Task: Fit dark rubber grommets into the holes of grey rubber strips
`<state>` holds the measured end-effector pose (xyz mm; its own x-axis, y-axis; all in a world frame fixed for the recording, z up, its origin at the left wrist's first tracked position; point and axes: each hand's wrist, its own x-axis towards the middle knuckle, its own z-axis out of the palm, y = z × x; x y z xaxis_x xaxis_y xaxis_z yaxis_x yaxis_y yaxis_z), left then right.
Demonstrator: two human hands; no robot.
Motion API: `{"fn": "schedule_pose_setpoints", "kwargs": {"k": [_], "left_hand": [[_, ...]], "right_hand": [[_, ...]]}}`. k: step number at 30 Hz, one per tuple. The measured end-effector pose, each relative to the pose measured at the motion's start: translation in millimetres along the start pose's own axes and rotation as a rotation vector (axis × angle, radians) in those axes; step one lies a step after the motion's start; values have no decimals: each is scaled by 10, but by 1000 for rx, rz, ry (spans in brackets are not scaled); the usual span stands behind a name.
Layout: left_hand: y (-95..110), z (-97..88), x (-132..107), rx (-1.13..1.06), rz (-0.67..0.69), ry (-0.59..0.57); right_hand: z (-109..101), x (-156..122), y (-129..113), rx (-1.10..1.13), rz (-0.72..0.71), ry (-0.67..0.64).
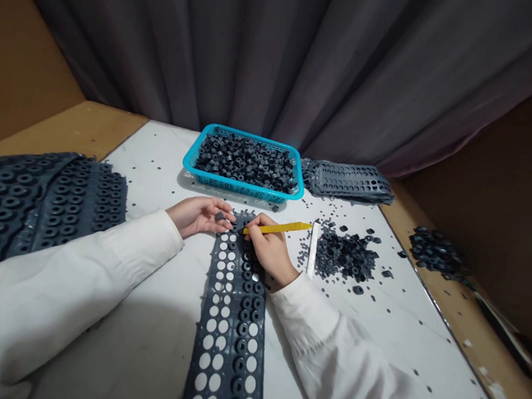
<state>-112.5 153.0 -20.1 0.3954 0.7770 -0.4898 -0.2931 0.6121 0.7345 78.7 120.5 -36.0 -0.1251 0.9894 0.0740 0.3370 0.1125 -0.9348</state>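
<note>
A long strip of dark grey rubber (235, 294) lies lengthwise in front of me. Its left columns are mostly round holes showing white, while raised ring-shaped pieces fill much of the right columns. At the strip's far end, my left hand (196, 215) has its fingers curled around a small dark rubber piece (220, 216). My right hand (269, 251) grips a slim yellow pen-like tool (282, 228), its dark tip pointing left at the strip. Whether that tip touches a rubber piece is too small to tell.
Behind the strip stands a blue basket (301, 187) full of small dark rubber pieces. Stacked perforated strips (353, 180) lie beside it. Rubber sheets with rings (46, 208) cover the left. A scrap pile (346, 254) sits right, by a white bar (312, 251); more scraps (438, 254) lie beyond the edge.
</note>
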Motion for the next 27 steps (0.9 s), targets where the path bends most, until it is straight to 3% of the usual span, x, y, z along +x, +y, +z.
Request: {"fn": "schedule_pose_setpoints", "kwargs": {"k": [12, 21, 25, 27], "left_hand": [[-19, -23, 15, 29, -13, 6], [15, 29, -6, 137, -36, 96], [12, 44, -7, 193, 26, 118], [-15, 36, -4, 323, 98, 124]], "right_hand": [[-9, -3, 0, -21, -9, -2], [-5, -6, 4, -11, -13, 1], [-5, -7, -11, -16, -3, 2], [-7, -7, -24, -19, 9, 2]]}}
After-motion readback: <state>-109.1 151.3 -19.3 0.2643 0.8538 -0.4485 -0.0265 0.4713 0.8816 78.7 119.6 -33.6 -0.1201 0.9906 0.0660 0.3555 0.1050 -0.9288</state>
